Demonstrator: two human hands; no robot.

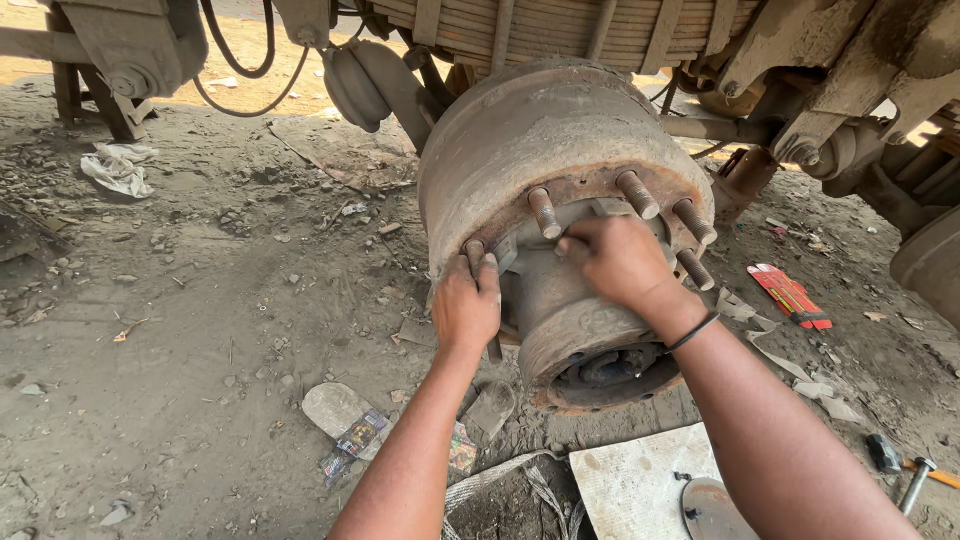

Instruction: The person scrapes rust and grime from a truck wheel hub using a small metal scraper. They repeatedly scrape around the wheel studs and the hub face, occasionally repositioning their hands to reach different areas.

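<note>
1. Left hand (466,305): palm flat, fingers together and curled over the left edge of the hub flange (560,215), beside a stud; clamped on the flange rim.
2. Right hand (620,262): fingers bent and closed on the flange's upper face, between two wheel studs (637,193); black band at the wrist.
3. Advice for the step in hand, as a judgement: even grip on both sides of the flange; straight pull along the axle line, no rocking; fingers clear of stud threads and of the gap behind the flange.
4. Hub (585,335): thick cylinder of rusted steel, projecting toward the camera, greasy dark bore at its open end; sits at frame centre, under both hands.
5. Wheel studs: short threaded rods, rust-brown, ringed round the flange, pointing outward.
6. Brake drum (520,135): broad rusty barrel behind the flange, surface pitted and dusty, hanging clear of the ground.
7. Leaf spring (560,25): stacked flat steel strips above the drum, caked grey.
8. Ground (200,330): packed dirt, oily, strewn with stones and scraps.
9. White rag (118,165): crumpled, well apart at far left.
10. Red packet (790,295): flat, striped, near the right forearm's far side.
11. Pale board (630,485): flat sheet below the hub, a round metal disc (715,510) on it.
</note>
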